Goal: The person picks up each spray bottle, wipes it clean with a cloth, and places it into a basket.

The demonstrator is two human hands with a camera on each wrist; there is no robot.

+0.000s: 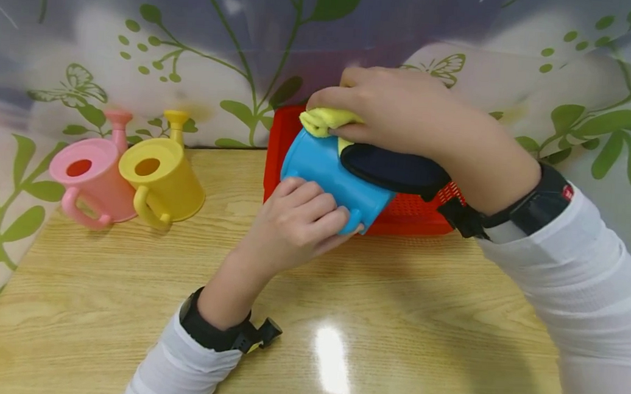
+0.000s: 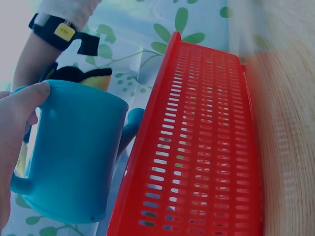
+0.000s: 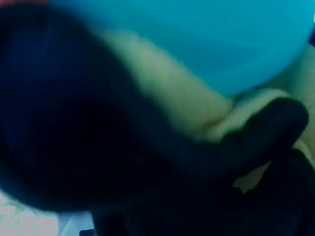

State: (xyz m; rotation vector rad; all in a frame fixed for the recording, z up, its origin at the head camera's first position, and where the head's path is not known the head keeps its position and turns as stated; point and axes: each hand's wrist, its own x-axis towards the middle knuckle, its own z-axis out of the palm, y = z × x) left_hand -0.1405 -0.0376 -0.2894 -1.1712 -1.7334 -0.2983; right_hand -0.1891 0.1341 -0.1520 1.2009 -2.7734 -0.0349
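Note:
A blue watering can (image 1: 323,168) is held tilted over the red basket. My left hand (image 1: 305,217) grips it by its handle side, and the left wrist view shows the thumb on the blue can (image 2: 78,152) near its top edge. In my right hand (image 1: 387,107) is a bunched yellow cloth (image 1: 326,121), pressed against the can's upper end. A dark oval piece (image 1: 394,169) hangs below that hand beside the cloth. Close up and blurred, the right wrist view has the dark piece (image 3: 74,108) and pale yellow cloth (image 3: 172,88) against the can.
The red perforated basket (image 1: 418,219) stands at the back of the wooden table (image 1: 394,324), partly hidden by the can and right arm. At back left, a pink watering can (image 1: 110,182) and a yellow watering can (image 1: 176,181) stand side by side. Behind hangs a leaf-patterned curtain (image 1: 206,30).

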